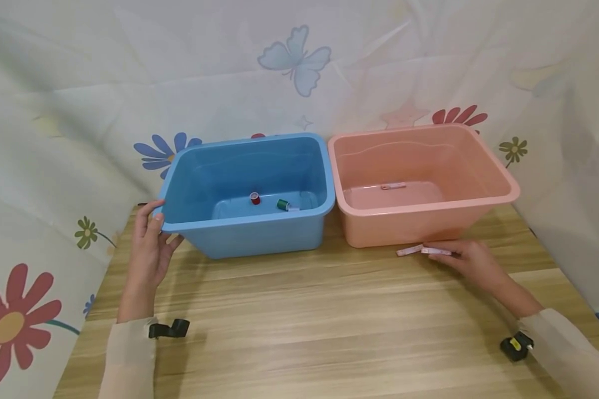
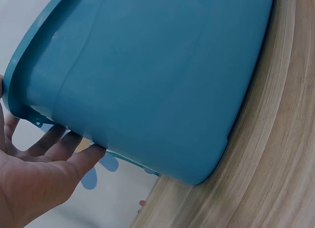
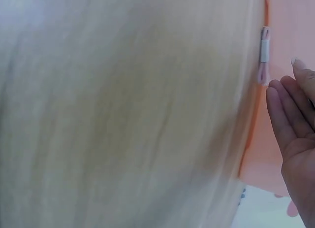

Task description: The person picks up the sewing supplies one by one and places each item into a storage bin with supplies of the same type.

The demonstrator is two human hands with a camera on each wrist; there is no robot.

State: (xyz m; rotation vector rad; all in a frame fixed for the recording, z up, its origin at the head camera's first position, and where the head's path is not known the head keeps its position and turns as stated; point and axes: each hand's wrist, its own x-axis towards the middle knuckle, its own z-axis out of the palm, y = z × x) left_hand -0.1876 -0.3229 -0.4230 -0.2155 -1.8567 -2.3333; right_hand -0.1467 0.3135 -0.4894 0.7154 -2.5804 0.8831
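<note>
My left hand [image 1: 147, 249] grips the left rim of the blue plastic basin [image 1: 259, 238]. In the left wrist view several of its fingers lie against the outer wall. At the front of the pink basin [image 1: 404, 224], my right hand [image 1: 474, 266] pinches a small pale bundle of cord [image 1: 436, 251] between thumb and fingers. A second cord bundle [image 1: 409, 251], pink with a white band [image 3: 265, 50], lies beside it on the table near the basin's wall. In the right wrist view, the fingers hide the pinched bundle.
A red thread spool [image 1: 255, 198] and a green thread spool [image 1: 283, 204] lie inside the blue basin. Another cord bundle [image 1: 393, 186] lies on the pink basin's floor. Both basins stand side by side on the wooden table [image 1: 299, 321], before a patterned curtain [image 1: 219, 72].
</note>
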